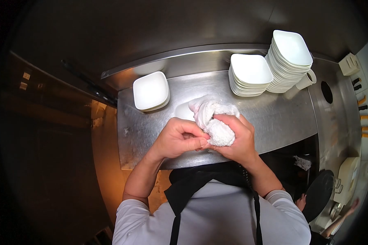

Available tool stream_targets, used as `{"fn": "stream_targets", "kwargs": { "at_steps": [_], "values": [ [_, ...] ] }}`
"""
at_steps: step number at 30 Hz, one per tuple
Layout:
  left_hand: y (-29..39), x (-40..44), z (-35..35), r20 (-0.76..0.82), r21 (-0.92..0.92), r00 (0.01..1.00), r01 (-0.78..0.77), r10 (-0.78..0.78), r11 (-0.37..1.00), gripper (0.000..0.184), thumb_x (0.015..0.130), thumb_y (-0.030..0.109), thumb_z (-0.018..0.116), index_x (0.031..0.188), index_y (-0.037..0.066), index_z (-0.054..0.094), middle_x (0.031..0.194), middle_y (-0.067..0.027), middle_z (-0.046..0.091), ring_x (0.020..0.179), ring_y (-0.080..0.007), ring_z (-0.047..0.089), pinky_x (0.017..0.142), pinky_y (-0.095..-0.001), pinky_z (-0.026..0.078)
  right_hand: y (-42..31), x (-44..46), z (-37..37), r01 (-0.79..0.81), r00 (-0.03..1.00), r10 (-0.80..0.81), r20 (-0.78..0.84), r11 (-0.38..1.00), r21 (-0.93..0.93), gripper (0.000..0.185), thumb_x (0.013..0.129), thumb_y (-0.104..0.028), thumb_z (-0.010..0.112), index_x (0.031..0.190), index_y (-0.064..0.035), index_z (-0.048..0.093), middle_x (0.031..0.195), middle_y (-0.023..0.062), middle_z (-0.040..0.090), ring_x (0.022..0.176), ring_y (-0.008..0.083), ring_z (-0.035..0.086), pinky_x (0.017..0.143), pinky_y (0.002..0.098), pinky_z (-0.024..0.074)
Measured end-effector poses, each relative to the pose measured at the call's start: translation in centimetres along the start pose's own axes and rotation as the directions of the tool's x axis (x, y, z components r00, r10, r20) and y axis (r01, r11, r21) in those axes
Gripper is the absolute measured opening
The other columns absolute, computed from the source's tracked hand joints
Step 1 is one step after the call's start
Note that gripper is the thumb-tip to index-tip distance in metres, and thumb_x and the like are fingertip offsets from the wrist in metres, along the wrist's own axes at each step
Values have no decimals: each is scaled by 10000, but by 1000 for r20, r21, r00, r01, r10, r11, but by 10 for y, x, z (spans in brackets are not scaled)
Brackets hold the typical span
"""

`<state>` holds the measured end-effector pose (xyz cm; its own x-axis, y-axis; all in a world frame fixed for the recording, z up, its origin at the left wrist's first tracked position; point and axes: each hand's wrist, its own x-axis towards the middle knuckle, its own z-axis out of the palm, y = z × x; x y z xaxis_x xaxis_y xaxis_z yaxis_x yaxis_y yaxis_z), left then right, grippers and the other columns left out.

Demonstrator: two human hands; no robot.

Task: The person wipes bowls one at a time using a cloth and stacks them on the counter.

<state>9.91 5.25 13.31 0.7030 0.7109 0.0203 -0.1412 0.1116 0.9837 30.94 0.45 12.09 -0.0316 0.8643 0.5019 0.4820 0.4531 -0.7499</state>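
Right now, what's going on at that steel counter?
A person has a white cloth bunched over the steel counter. The right hand grips it; the fingers of the left hand pinch its edge. Beyond, square white dishes stand in three stacks: a low stack on the left, a higher stack and the tallest stack on the right.

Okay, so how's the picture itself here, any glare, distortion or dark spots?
Head view: wide-lens distortion bows the metal counter and its back edge; corners fall to black; soft glare on the steel; orange light at left on the floor; dish stacks bright, near white; the co-worker's area at lower right looks small and stretched.
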Motion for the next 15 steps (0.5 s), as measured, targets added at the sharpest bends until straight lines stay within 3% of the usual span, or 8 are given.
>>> {"fn": "stream_targets", "kwargs": {
  "at_steps": [8,11,13,14,15],
  "values": [
    [1,-1,2,14,-33,1000,-17,17,999,83,890,-5,693,942,-62,725,811,-86,718,747,-106,663,684,-241,543,1,1,2,31,999,-31,-14,1000,6,647,571,-276,947,1107,-30,680,1012,177,673,903,328,694,775,386,562],
    [-7,-3,-2,-102,18,992,73,-71,997,118,886,31,699,961,-57,723,830,-111,727,742,-140,678,685,-254,542,7,2,-2,-24,998,25,-65,1000,10,633,598,-292,945,1105,-23,677,1011,173,682,908,295,697,788,366,556],
    [-24,-3,-9,-351,424,933,84,78,902,145,872,66,710,956,-51,720,842,-125,723,731,-178,680,681,-278,544,24,1,-6,-128,978,142,-150,987,99,621,623,-305,941,1105,-19,674,1012,170,688,913,272,696,802,350,548],
    [-36,-5,-15,-443,597,877,134,186,791,160,865,83,715,954,-49,719,849,-132,722,726,-196,682,678,-289,545,30,3,-9,-240,927,321,-194,905,350,596,668,-324,924,1114,-19,670,1009,160,698,921,260,691,823,344,537],
    [-58,-11,-25,-492,675,837,193,240,712,309,819,151,754,1055,-35,682,851,-146,707,722,-234,682,668,-327,545,33,8,-15,-260,917,350,-194,890,375,590,682,-329,914,1122,-21,670,1022,161,693,927,270,688,831,356,537]
  ]
}}
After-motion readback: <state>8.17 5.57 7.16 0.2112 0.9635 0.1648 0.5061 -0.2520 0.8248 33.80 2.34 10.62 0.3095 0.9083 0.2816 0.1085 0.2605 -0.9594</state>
